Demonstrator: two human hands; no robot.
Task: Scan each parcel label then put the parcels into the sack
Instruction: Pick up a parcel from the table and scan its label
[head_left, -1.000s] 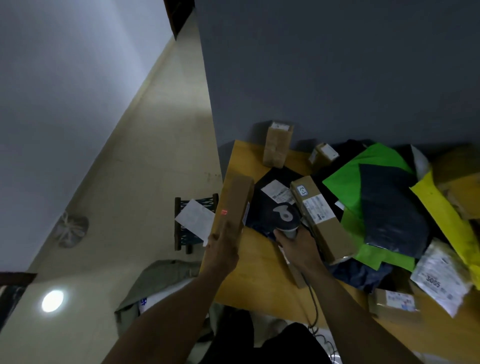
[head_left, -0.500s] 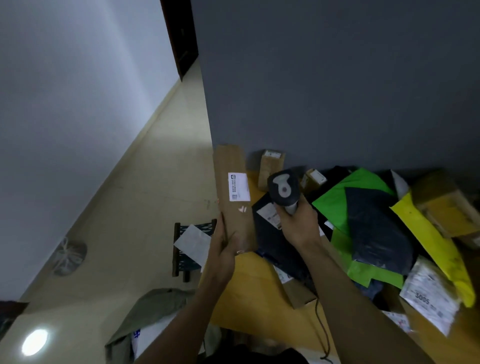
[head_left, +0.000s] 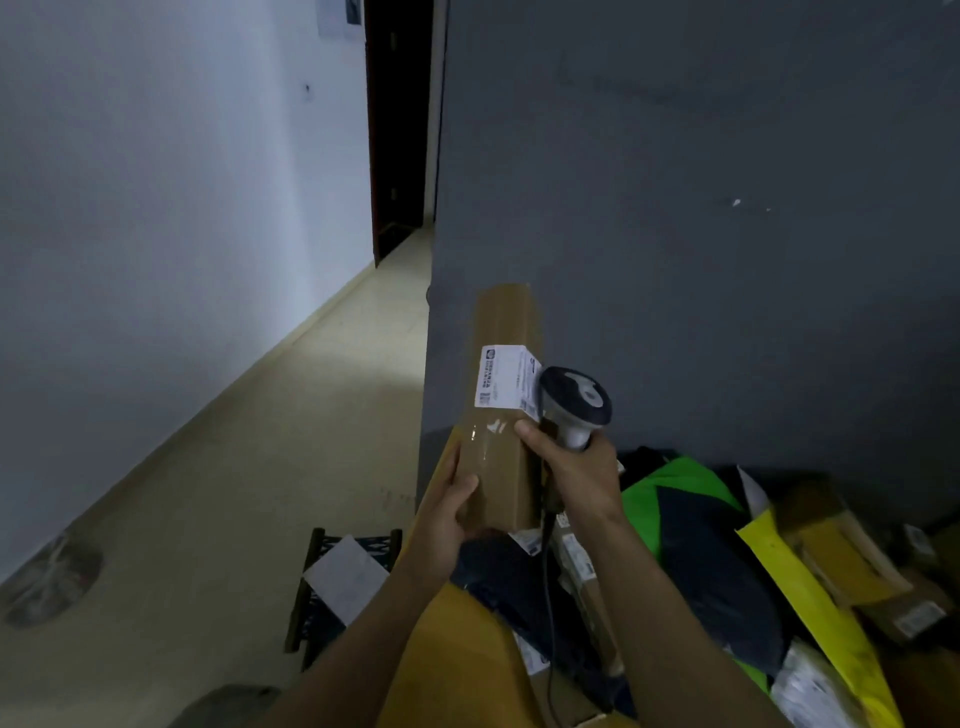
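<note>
Long brown carton (head_left: 501, 415) upright in my grip. Smooth cardboard, glossy clear tape down front, white label (head_left: 506, 382) folded round right edge, above my thumbs. Left hand (head_left: 441, 514) clasps bottom end, thumb across front face. Right hand (head_left: 582, 483) curled tight round pale scanner (head_left: 576, 400) handle, thumb tip pressing carton's right edge. Dark rounded scanner head sits just beside label. Cable (head_left: 548, 571) hangs below right wrist. Under forearms: wooden table (head_left: 452, 665), crinkly green mailer (head_left: 675, 483), yellow mailer (head_left: 810, 587).

Both forearms reach forward, left hand (head_left: 447, 512) gripping the parcel (head_left: 501, 322), right hand (head_left: 576, 478) curled round the scanner (head_left: 576, 397).
</note>
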